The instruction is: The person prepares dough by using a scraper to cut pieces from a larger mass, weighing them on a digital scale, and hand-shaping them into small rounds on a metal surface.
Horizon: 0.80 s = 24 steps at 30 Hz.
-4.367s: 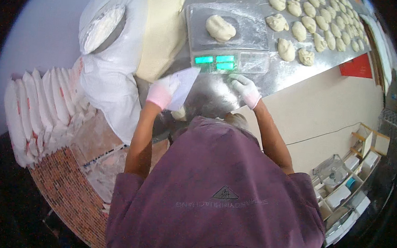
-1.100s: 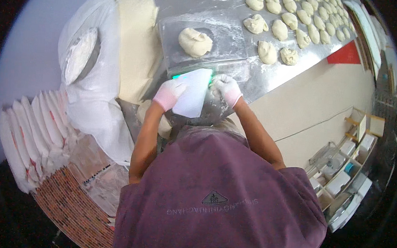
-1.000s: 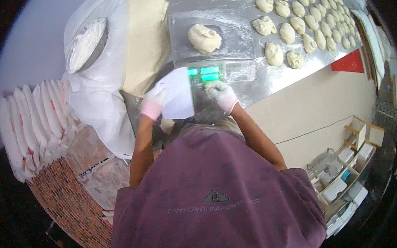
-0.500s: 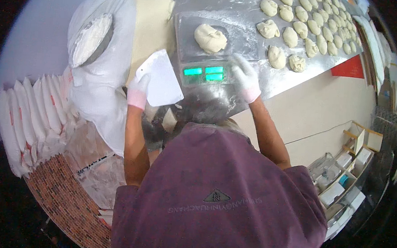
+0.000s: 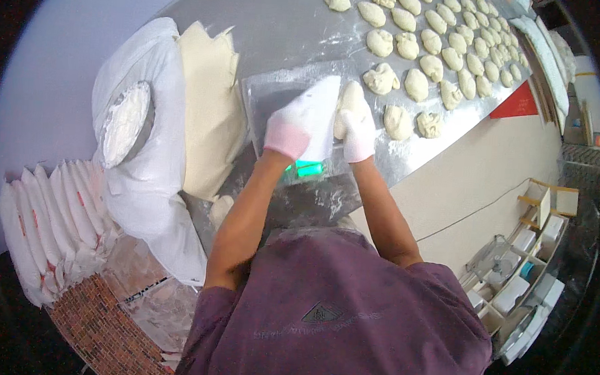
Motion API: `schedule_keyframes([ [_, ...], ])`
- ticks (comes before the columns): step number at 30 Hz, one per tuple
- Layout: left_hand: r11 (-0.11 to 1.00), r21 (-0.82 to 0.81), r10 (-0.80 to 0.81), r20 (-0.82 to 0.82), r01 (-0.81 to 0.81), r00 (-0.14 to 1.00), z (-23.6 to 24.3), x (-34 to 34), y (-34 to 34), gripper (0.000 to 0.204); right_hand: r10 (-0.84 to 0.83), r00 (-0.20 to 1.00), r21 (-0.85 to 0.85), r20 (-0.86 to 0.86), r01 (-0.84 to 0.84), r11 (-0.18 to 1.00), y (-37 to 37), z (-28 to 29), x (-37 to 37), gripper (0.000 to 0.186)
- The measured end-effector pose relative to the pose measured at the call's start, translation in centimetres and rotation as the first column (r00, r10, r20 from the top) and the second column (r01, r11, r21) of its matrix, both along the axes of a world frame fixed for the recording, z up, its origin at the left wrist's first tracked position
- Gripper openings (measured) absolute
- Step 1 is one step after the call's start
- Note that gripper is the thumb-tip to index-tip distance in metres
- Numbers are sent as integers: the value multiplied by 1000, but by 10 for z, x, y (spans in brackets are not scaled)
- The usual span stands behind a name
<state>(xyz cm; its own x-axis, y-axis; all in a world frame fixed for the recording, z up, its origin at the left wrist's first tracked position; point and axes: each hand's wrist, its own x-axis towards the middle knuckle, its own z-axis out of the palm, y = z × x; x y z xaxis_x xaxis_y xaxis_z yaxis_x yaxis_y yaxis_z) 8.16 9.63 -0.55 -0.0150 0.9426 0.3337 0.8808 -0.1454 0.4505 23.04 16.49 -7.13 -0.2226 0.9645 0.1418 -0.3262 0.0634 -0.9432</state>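
My left hand (image 5: 291, 129), in a white glove with a pink cuff, grips a flat white dough scraper (image 5: 325, 114) over the scale. The scraper covers part of the metal weighing plate (image 5: 263, 94). Beside it, my right hand (image 5: 359, 128), gloved alike, is closed on a dough piece (image 5: 349, 95) at the plate's right edge. The glove hides the lower part of this dough. Below the hands glows the scale's green display (image 5: 309, 168), partly covered. Left of the scale lies a large pale dough slab (image 5: 206, 108) with a ragged far edge.
Rows of dough pieces (image 5: 430, 67) spread over the floury metal table (image 5: 281, 30) to the far right. A bowl of flour (image 5: 128, 124) sits on white sacking (image 5: 157, 200) at left, with stacked white sacks (image 5: 54, 222) below. Shelving with a fan (image 5: 496, 260) stands lower right.
My left hand has brought the scraper right, over the scale. My right hand has moved from beside the display to take hold of the dough, which has shifted right on the plate.
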Motion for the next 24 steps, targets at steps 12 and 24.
schedule_keyframes([
  [12, 631, -50, 660, 560, -774, 501, 30, -94, -179, 26, -39, 875, 205, 483, -70, 976, 153, 42, -23, 58],
  [24, 368, -666, 926, 202, -649, 318, -11, -67, -317, 31, 588, 687, -42, 427, -635, 771, -43, 8, -21, 39],
])
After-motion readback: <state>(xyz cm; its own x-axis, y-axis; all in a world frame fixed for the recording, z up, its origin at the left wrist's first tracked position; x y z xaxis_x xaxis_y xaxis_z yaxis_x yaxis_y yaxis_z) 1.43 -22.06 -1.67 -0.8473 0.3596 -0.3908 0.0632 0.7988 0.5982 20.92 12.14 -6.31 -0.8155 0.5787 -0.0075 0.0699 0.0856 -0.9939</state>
